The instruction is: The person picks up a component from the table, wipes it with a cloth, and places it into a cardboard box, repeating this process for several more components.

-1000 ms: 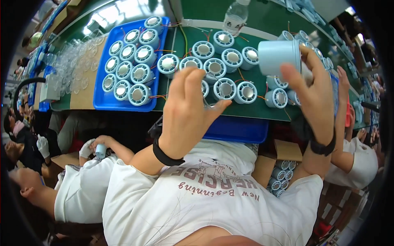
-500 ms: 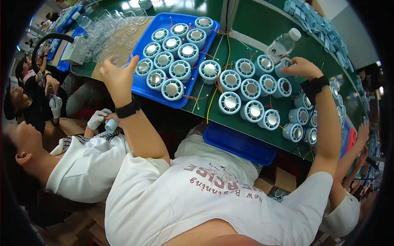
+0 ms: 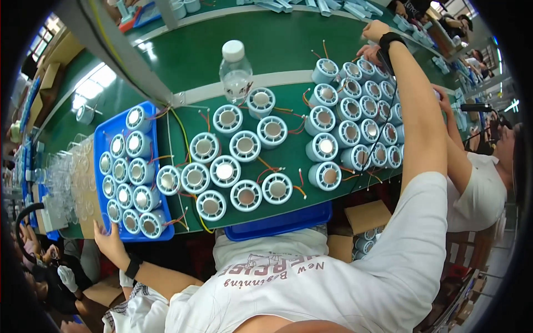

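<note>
My left hand (image 3: 110,243) is at the near left corner of the blue tray (image 3: 100,139). Its thumb and fingers curve around what looks like a clear plastic cup (image 3: 104,218), only faintly visible. Light-blue round motor housings (image 3: 142,143) with silver discs stand in the tray. More motor housings (image 3: 225,171) with red and yellow wires are spread on the green table. My right hand (image 3: 377,30) is stretched past the far side of a dense group of motor housings (image 3: 348,108). Its fingers are curled, and their tips are hidden.
Clear plastic cups (image 3: 66,183) are heaped on the cardboard (image 3: 88,222). A bottle (image 3: 235,75) stands behind the loose housings, near a metal post (image 3: 133,55). An empty blue tray (image 3: 277,222) is before me. A co-worker's hand (image 3: 442,100) is at the right; another hand (image 3: 368,53) is below mine.
My view has turned to the right. My right hand has left the housing beside the bottle and moved right, beyond the dense group. My left hand is lower, at the tray's near corner.
</note>
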Demonstrator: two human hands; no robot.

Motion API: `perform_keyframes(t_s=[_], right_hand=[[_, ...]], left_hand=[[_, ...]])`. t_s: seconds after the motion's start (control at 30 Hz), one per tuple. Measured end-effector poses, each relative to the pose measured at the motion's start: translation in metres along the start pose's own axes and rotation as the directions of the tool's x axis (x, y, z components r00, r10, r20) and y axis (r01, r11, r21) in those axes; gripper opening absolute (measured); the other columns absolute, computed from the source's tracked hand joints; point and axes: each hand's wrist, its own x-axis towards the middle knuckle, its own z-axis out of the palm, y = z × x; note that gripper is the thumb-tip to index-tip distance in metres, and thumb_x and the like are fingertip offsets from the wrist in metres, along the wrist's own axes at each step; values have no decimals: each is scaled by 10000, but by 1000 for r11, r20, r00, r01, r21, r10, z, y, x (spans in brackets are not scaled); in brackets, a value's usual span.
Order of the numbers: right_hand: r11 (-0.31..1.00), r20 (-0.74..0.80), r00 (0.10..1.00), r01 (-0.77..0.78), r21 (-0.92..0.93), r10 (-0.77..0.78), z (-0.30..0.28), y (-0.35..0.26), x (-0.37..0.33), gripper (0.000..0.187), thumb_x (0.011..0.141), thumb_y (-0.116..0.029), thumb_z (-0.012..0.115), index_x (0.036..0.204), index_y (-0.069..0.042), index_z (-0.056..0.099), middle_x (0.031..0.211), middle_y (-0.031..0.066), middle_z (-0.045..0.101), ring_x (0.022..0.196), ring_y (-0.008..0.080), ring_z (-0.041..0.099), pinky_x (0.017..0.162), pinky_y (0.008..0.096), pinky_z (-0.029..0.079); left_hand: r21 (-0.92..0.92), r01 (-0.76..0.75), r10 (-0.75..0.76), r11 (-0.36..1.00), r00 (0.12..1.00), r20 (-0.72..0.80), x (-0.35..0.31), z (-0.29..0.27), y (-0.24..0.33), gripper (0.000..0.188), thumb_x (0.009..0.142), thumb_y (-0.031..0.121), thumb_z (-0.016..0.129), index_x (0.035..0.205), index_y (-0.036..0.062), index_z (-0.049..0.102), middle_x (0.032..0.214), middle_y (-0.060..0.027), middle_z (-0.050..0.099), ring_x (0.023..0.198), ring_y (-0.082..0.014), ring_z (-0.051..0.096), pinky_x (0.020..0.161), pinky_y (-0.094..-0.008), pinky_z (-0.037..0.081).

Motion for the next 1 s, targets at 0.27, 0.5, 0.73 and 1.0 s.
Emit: perform_keyframes(t_s=[0.27,0.5,0.73,1.0], right_hand=[[947,154,971,132,293,-183,-56,-141,-1,296,824,-147,614,1096,-55,685,855,100,713,715,252,686,684,341,562],[800,-81,931,348,489,-356,-185,-206,-105,334,867,-202,601,1120,14,637,1028,181,668,869,284,653,766,347,517],[448,-101,593,698,559,-799,-158,-209,-295,391,846,-167,684,1211,-57,597,998,114,626,897,234,608,798,338,504],[680,-92,831,507,531,-548,-68,-238,-407,673,680,-170,801,1288,-78,526,954,109,598,928,290,551,824,382,475]], left_hand=[[112,-31,10,993,983,181,-26,-24,-3,725,818,150,733,1448,55,388,1283,-239,509,1153,-284,550,920,-372,465],[-123,-332,281,935,907,-313,-99,-42,139,617,829,116,707,1387,36,456,1375,-180,456,1218,-327,501,1013,-397,395],[-306,-761,819,572,506,272,-183,-2,204,634,689,198,814,1280,142,592,1312,-86,529,1191,-294,461,1006,-399,296],[-303,-837,890,456,428,155,-219,26,220,650,699,201,805,1305,161,571,1280,-74,533,1176,-274,449,965,-414,276]])
